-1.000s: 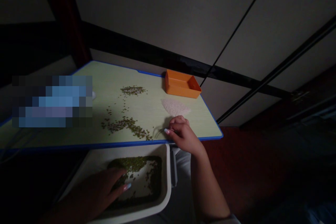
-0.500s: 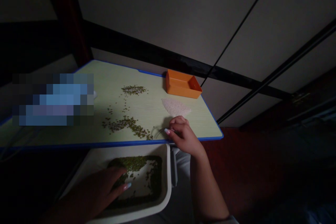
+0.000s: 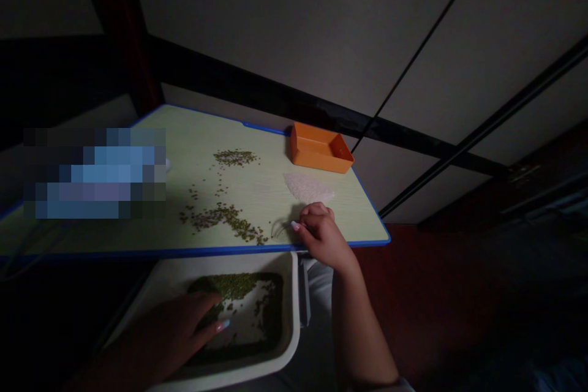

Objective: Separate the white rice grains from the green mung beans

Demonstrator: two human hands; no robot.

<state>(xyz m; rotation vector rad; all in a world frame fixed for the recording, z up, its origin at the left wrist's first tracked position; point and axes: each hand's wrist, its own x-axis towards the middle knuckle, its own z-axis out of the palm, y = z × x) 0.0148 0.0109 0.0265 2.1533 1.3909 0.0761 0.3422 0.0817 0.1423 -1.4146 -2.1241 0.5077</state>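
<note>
My right hand (image 3: 320, 229) rests at the table's near edge, its fingers closed on a pair of thin metal tweezers (image 3: 278, 228). Their curved tips point left, close to a scattered pile of small green beans (image 3: 234, 220) with some darker pieces mixed in. Just beyond this hand lies a patch of white grains (image 3: 309, 187). My left hand (image 3: 193, 321) is down in a white tub (image 3: 294, 318) below the table edge, thumb and fingers apart over green beans (image 3: 236, 286). Its far fingers are in shadow.
An orange box (image 3: 321, 148) stands at the table's back right. A second bean pile (image 3: 236, 157) lies farther back on the pale, blue-edged table (image 3: 271, 190). A blurred-out bluish object (image 3: 108, 174) sits at the left. Cabinet panels (image 3: 321, 30) rise behind.
The tweezers' tips and my right hand have shifted very slightly right. My left hand stays in the tub, and the beans look the same.
</note>
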